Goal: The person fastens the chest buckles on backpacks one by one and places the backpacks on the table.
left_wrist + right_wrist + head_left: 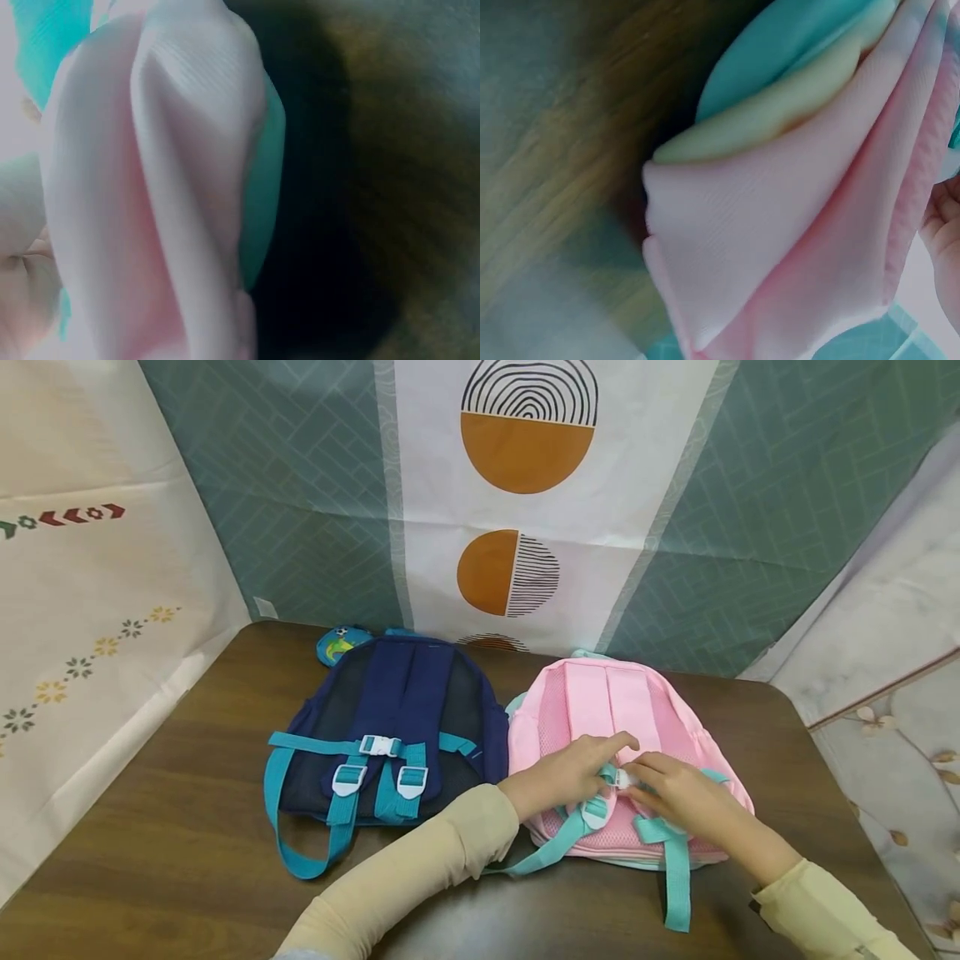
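A pink backpack [585, 702] with mint-green straps lies on the table, its padded back and shoulder straps facing up. Across its middle runs a mint strap with a white side-release buckle [621, 778]. From the left, my left hand [562, 770] pinches the buckle where the strap enters it, the index finger reaching over the top. My right hand [681, 789] holds the buckle's right end between thumb and fingers. Whether the two halves are joined is hidden by the fingers. Both wrist views show mostly pink fabric, with part of a hand at the edge.
To the left lies a navy backpack [468, 710] with teal straps, its white chest buckle [380, 745] fastened. A blue round tag [341, 645] sits behind it. A loose mint strap [677, 885] hangs toward the front of the wooden table [187, 827]. Patterned cloth hangs behind.
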`<state>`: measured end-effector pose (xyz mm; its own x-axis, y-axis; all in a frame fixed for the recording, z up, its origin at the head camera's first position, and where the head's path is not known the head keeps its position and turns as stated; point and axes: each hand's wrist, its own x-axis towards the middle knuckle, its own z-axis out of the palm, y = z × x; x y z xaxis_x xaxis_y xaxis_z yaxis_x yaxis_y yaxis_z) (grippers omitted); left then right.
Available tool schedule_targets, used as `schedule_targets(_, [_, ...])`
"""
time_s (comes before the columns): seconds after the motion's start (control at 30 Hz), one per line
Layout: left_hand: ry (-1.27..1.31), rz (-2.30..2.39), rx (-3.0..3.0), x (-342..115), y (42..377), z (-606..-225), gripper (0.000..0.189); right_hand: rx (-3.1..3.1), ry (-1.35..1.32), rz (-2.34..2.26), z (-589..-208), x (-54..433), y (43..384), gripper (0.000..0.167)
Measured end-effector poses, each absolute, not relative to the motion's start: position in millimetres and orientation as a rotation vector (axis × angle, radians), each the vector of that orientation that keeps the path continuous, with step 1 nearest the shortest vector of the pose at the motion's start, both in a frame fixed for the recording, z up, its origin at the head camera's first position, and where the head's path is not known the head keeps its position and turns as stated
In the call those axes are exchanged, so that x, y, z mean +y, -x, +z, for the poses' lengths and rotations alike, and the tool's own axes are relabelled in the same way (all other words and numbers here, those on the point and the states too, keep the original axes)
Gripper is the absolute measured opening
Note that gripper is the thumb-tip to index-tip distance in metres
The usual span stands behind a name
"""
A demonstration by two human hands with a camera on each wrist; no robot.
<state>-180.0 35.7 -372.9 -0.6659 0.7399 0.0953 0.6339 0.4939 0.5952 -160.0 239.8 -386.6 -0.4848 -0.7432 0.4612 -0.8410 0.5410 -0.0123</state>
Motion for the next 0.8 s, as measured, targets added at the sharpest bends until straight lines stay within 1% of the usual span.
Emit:
schedule_targets(0.03, [-1.183, 0.936, 2.553, 35, 180, -374, 0.061, -2.37, -1.314, 0.325, -387, 239, 161, 0.039])
schedule_targets(0.13, [-1.149, 0.969, 2.539, 35, 179, -375, 0.063, -2.392, -1.336, 0.321, -387, 235, 163, 0.025])
schedule_targets(0.17, [-1.139, 0.96, 2.541, 35, 178, -374, 0.063, -2.414, -1.325, 0.328, -386, 234, 163, 0.024])
schedule_targets(0.27, [-1.112, 0.827, 2.577, 36, 178, -370, 0.061, -2.516, -1.278, 0.352, -385, 232, 164, 0.029])
schedule_targets(0.43, [-1.055, 0.514, 2.526, 30, 176, -351, 0.061, -2.612, -1.228, 0.336, -383, 235, 167, 0.029])
schedule_targets(0.5, [-1.054, 0.461, 2.493, 22, 175, -345, 0.061, -2.608, -1.206, 0.324, -382, 239, 167, 0.029])
schedule_targets(0.67, [-1.089, 0.454, 2.54, -3, 170, -342, 0.055, -2.6, -1.159, 0.323, -379, 249, 166, 0.033])
schedule_targets(0.8, [-1.16, 0.434, 2.648, -30, 169, -333, 0.05, -2.607, -1.094, 0.348, -375, 260, 163, 0.041])
